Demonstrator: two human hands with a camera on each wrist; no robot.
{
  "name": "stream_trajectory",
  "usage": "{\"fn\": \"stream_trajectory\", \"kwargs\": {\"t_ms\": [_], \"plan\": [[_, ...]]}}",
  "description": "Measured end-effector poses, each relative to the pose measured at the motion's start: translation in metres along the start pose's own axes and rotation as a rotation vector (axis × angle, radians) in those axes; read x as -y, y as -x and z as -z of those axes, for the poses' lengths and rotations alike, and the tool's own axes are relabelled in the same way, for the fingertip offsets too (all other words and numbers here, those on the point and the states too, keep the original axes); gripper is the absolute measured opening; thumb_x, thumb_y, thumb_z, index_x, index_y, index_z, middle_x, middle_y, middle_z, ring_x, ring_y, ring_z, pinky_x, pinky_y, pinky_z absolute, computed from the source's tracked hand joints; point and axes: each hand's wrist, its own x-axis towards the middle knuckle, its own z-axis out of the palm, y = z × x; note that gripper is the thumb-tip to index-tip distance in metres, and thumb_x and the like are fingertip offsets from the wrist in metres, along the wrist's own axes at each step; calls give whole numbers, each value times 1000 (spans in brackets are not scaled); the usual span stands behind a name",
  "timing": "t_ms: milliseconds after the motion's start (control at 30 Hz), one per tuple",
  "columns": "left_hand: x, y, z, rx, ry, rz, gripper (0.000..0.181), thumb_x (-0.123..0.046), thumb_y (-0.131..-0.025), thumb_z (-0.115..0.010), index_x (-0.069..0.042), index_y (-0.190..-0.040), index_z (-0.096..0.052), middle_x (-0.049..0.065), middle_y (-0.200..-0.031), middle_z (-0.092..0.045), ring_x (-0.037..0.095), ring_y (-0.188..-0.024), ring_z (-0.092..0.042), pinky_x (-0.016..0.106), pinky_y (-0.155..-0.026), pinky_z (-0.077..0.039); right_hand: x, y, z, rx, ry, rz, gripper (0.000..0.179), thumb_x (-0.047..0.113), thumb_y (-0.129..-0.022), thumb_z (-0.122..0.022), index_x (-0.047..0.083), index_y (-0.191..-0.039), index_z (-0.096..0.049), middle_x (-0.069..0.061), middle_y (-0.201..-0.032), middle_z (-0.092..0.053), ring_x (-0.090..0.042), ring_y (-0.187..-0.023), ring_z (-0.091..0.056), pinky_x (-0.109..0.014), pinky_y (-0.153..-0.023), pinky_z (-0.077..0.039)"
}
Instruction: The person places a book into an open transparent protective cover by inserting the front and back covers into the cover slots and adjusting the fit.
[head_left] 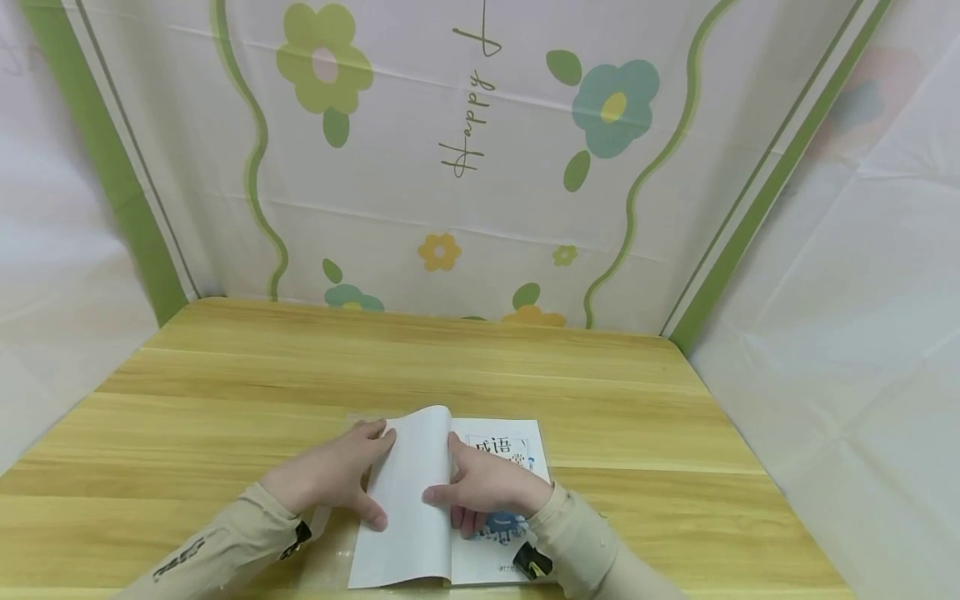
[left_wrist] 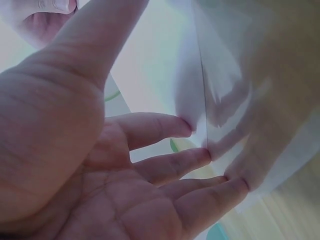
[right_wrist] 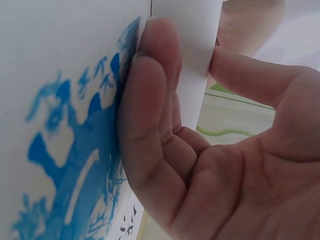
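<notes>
An open book (head_left: 495, 571) lies at the table's near middle, a plain white leaf (head_left: 408, 533) turned over to its left and bulging at the fold. Its right page bears Chinese characters and a blue drawing (right_wrist: 92, 145). My left hand (head_left: 352, 471) spreads over the left side, its fairly straight fingers (left_wrist: 172, 167) touching the leaf and a clear plastic cover (left_wrist: 280, 100). At the fold, my right hand (head_left: 480, 482) pinches the bulging leaf: its thumb touches one side, and its curled fingers (right_wrist: 145, 95) lie on the other, against the printed page.
The wood-grain table (head_left: 450, 367) extends beyond the book on the far side and to both sides. A white curtain (head_left: 480, 208) with printed flowers hangs behind it, and pale fabric (head_left: 847, 333) flanks the right. Both forearms wear beige sleeves (head_left: 585, 533).
</notes>
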Motion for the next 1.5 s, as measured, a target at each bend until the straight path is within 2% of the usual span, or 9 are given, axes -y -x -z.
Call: {"fn": "stream_trajectory", "kwargs": {"t_ms": [267, 533, 1000, 1500], "plan": [[3, -1, -1, 3, -13, -11, 114, -40, -59, -92, 15, -142, -37, 36, -149, -26, 50, -137, -25, 60, -106, -32, 0, -1, -1, 1, 3, 0, 99, 29, -92, -71, -5, -154, -2, -15, -61, -66, -25, -48, -63, -36, -44, -53], [4, -2, -1, 5, -2, -8, 113, -40, -60, -92, 15, -142, -37, 37, -149, -25, 51, -138, -23, 60, -107, -30, 0, 2, 7, 126, -40, 8, 110, 22, -87, -77, -6, -153, 5, -15, -69, -69, -28, -55, -67, -39, -51, -56], [3, 0, -2, -8, -1, -5, 113, -38, -59, -93, 15, -142, -37, 36, -149, -26, 51, -138, -24, 59, -108, -30, 0, 4, 0, 83, -31, 17, 112, 21, -85, -79, -4, -154, 6, -16, -64, -66, -25, -50, -64, -38, -46, -54], [3, 1, -1, -10, -15, -16, 113, -40, -59, -92, 16, -142, -38, 37, -149, -27, 50, -137, -25, 59, -107, -31, -1, 3, 1, 87, -34, 11, 113, 24, -84, -80, -6, -153, 4, -15, -65, -67, -26, -51, -65, -38, -48, -55]]}}
